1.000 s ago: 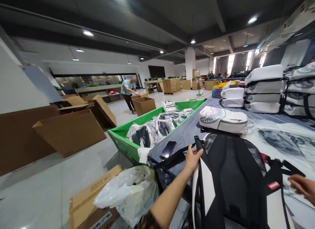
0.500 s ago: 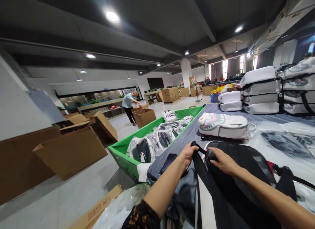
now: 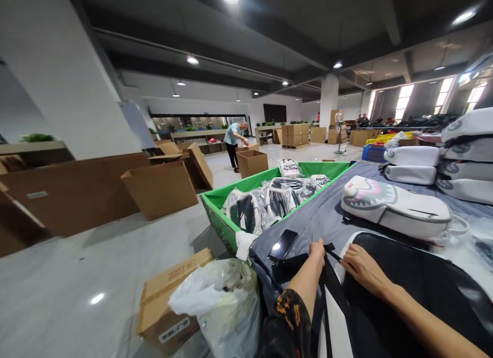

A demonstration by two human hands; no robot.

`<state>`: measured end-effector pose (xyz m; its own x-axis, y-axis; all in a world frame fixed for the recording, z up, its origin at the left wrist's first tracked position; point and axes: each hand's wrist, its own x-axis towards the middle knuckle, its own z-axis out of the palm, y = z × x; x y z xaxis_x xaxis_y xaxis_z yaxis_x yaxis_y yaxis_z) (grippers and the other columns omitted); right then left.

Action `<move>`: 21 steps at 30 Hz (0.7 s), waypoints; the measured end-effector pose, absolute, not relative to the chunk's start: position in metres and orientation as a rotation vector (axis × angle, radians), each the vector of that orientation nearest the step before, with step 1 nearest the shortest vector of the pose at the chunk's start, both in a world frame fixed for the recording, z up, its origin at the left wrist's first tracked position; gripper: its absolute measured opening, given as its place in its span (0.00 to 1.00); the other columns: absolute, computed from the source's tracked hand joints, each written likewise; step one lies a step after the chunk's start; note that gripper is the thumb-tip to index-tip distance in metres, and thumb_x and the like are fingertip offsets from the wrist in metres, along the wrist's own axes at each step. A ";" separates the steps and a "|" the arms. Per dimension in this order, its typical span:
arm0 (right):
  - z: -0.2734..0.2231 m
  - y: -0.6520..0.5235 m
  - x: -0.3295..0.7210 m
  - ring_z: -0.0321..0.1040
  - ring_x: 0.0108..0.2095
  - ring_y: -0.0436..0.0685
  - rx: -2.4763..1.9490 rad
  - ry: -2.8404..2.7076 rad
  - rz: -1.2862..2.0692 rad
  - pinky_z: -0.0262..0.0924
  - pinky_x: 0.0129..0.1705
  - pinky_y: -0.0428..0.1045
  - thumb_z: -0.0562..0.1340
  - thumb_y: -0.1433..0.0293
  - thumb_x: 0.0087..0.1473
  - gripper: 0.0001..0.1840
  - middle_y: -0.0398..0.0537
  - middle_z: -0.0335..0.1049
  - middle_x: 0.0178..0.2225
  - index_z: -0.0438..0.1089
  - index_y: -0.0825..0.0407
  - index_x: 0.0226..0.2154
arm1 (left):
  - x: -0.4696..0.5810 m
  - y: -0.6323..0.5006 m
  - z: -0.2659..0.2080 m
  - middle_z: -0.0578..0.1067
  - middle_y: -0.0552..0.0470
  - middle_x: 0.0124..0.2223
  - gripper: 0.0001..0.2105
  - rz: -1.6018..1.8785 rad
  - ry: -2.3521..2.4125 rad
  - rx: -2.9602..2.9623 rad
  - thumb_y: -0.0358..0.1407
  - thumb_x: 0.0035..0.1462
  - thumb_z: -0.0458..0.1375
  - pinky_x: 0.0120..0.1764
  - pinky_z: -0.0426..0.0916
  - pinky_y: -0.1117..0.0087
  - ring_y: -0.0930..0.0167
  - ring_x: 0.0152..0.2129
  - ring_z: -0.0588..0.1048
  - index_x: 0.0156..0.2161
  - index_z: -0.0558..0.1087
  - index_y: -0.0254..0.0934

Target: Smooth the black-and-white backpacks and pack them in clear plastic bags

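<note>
A black-and-white backpack [image 3: 412, 291] lies at the table's near edge with its black panel up. My left hand [image 3: 317, 252] is closed round its black strap [image 3: 332, 251] beside the bag's left edge. At the bag's upper corner, my right hand [image 3: 364, 268] has its fingers pinched on the same strap, a short stretch from the left. Just beyond lies a white backpack [image 3: 393, 206] with a shark-mouth print, untouched by either hand. A dark phone [image 3: 284, 244] rests on the cloth left of my left hand.
A green-lined bin [image 3: 215, 199] with several plastic-wrapped backpacks adjoins the grey-clothed table [image 3: 308, 214]. White backpacks [image 3: 468, 157] are stacked at right. A plastic bag [image 3: 227, 301] and cardboard box [image 3: 169, 296] are on the floor at left. A person [image 3: 233, 142] bends over an open carton [image 3: 252, 164].
The view has swung left, so the scene sits further right. My right hand's fingers have gone from lying along the bag's edge to pinching the strap; my left hand still grips it.
</note>
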<state>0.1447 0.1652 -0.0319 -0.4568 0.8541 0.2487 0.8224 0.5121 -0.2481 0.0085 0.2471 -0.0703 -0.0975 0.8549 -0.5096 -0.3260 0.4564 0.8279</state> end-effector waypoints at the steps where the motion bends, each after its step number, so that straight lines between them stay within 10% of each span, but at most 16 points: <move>1: -0.030 0.166 0.152 0.71 0.42 0.62 -1.387 -2.413 0.166 0.60 0.57 0.59 0.49 0.61 0.66 0.22 0.51 0.74 0.30 0.69 0.47 0.24 | 0.006 0.247 -0.067 0.75 0.54 0.36 0.13 1.042 1.301 0.519 0.44 0.68 0.58 0.30 0.72 0.71 0.75 0.26 0.73 0.44 0.73 0.33; 7: -0.009 0.206 0.156 0.67 0.23 0.54 -1.482 -2.233 0.284 0.61 0.30 0.47 0.55 0.70 0.58 0.28 0.38 0.67 0.22 0.67 0.45 0.60 | -0.020 0.236 -0.007 0.70 0.55 0.21 0.16 1.040 0.935 0.783 0.45 0.56 0.68 0.27 0.69 0.71 0.74 0.17 0.69 0.28 0.72 0.33; 15: 0.057 0.188 0.165 0.66 0.53 0.64 -1.437 -2.113 0.105 0.58 0.58 0.56 0.64 0.72 0.50 0.05 0.54 0.71 0.48 0.75 0.50 0.33 | -0.028 0.208 0.058 0.74 0.57 0.28 0.19 1.174 0.677 1.230 0.43 0.36 0.77 0.37 0.65 0.74 0.74 0.28 0.70 0.28 0.76 0.35; 21: -0.013 0.036 0.157 0.74 0.39 0.60 -1.553 -2.111 0.330 0.67 0.47 0.52 0.58 0.74 0.51 0.16 0.48 0.77 0.34 0.75 0.49 0.42 | 0.027 0.215 0.049 0.74 0.54 0.29 0.20 1.089 0.657 1.391 0.50 0.41 0.73 0.40 0.65 0.72 0.72 0.31 0.71 0.27 0.75 0.35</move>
<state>0.1566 0.0355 -0.0132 -0.2281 0.9422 0.2453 0.8223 0.3214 -0.4696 0.0274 0.2149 0.0493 0.4038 0.8864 0.2262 -0.2128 -0.1495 0.9656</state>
